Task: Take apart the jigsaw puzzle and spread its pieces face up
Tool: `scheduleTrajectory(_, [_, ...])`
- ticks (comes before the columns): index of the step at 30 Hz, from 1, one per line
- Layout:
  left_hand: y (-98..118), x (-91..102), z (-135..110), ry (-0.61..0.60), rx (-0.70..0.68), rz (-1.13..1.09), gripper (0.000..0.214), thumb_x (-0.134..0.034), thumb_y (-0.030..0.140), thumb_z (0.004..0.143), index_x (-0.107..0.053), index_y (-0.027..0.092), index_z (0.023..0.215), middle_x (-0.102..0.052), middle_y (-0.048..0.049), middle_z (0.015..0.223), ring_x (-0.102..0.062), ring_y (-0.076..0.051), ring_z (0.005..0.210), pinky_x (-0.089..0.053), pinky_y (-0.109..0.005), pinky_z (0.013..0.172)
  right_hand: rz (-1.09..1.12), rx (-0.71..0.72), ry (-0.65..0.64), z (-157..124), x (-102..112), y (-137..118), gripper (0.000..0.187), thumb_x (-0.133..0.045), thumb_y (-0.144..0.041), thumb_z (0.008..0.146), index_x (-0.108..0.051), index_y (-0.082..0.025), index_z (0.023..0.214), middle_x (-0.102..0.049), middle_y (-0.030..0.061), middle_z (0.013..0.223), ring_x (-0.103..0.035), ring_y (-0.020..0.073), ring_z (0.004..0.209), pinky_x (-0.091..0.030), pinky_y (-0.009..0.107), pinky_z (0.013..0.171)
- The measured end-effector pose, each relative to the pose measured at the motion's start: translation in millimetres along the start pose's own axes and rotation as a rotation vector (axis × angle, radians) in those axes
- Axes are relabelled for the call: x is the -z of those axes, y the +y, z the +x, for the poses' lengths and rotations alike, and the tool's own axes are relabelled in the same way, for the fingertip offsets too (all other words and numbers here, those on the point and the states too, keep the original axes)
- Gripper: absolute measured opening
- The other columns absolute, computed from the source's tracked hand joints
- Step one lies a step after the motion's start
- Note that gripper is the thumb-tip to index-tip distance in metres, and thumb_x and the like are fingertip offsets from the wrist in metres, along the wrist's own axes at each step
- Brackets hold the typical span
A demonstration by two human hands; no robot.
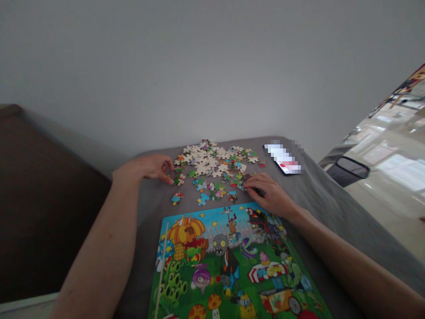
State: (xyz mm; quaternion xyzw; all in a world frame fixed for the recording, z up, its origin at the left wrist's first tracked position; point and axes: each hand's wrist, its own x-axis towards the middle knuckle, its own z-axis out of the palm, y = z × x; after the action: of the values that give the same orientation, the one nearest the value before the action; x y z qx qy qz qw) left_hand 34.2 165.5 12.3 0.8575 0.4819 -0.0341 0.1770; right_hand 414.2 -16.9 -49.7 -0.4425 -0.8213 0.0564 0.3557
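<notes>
- A room in a home, by the look of it
- Jigsaw pieces (209, 166) on a grey cloth cover (318, 212)
- Brown upholstered furniture (46, 199) at left
- Plain white wall (199, 75) behind
- Glossy tiled floor (392, 195) at right

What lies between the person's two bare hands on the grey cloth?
Scattered jigsaw pieces, many cream-backed, lie between left hand and right hand, in the head view.

Bare-skinned subject, both arms uncovered to the frame edges: slender left forearm (106, 248) with two small spots (110, 235) on its skin, slender right forearm (345, 252) tapering to the wrist, left hand (149, 167) and right hand (268, 195) ungloved, fingers slim.
</notes>
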Motion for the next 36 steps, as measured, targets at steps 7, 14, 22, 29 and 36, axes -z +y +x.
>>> scheduleTrajectory(7, [41,-10.4,9,-0.150,0.071,0.012,0.043,-0.082,0.042,0.055,-0.073,0.023,0.093,-0.069,-0.0022,0.088,-0.060,-0.020,0.073,-0.039,-0.028,0.060,0.001,0.006,0.002,0,0,0,0.021,-0.055,-0.020,0.100,-0.076,-0.024,0.101,-0.078,0.0077,0.099,-0.071,0.0250,0.097,-0.057,0.047,0.089])
scheduleTrajectory(14, [50,-3.5,5,-0.206,-0.062,-0.033,0.022,-0.075,0.042,0.066,-0.074,0.024,0.080,-0.073,-0.0008,0.080,-0.062,-0.019,0.075,-0.038,-0.028,0.064,0.004,0.004,-0.002,0,1,0,0.022,-0.055,-0.020,0.100,-0.076,-0.024,0.101,-0.078,0.0077,0.099,-0.071,0.0252,0.097,-0.057,0.046,0.090])
scheduleTrajectory(22, [83,10.9,-2,-0.006,-0.029,0.004,0.025,-0.073,0.037,0.069,-0.080,0.021,0.087,-0.077,-0.0041,0.079,-0.063,-0.019,0.069,-0.038,-0.029,0.062,-0.018,0.044,0.007,-1,0,2,0.019,-0.055,-0.019,0.100,-0.074,-0.022,0.101,-0.078,0.0080,0.099,-0.071,0.0246,0.096,-0.057,0.044,0.087])
scheduleTrajectory(29, [85,11.8,-16,-0.341,-0.074,-0.127,0.028,-0.070,0.045,0.072,-0.083,0.023,0.084,-0.081,-0.0048,0.090,-0.071,-0.022,0.082,-0.047,-0.028,0.071,-0.019,0.041,0.005,-2,2,3,0.018,-0.056,-0.019,0.100,-0.073,-0.023,0.102,-0.078,0.0078,0.102,-0.071,0.0252,0.099,-0.058,0.045,0.090])
scheduleTrajectory(36, [72,17.0,-23,-0.375,0.002,-0.247,0.048,-0.056,0.058,0.086,-0.079,0.025,0.113,-0.079,-0.0064,0.111,-0.073,-0.020,0.083,-0.049,-0.025,0.065,-0.011,0.042,0.010,-3,1,6,0.018,-0.056,-0.018,0.099,-0.074,-0.022,0.103,-0.078,0.0084,0.101,-0.072,0.0249,0.098,-0.059,0.044,0.089])
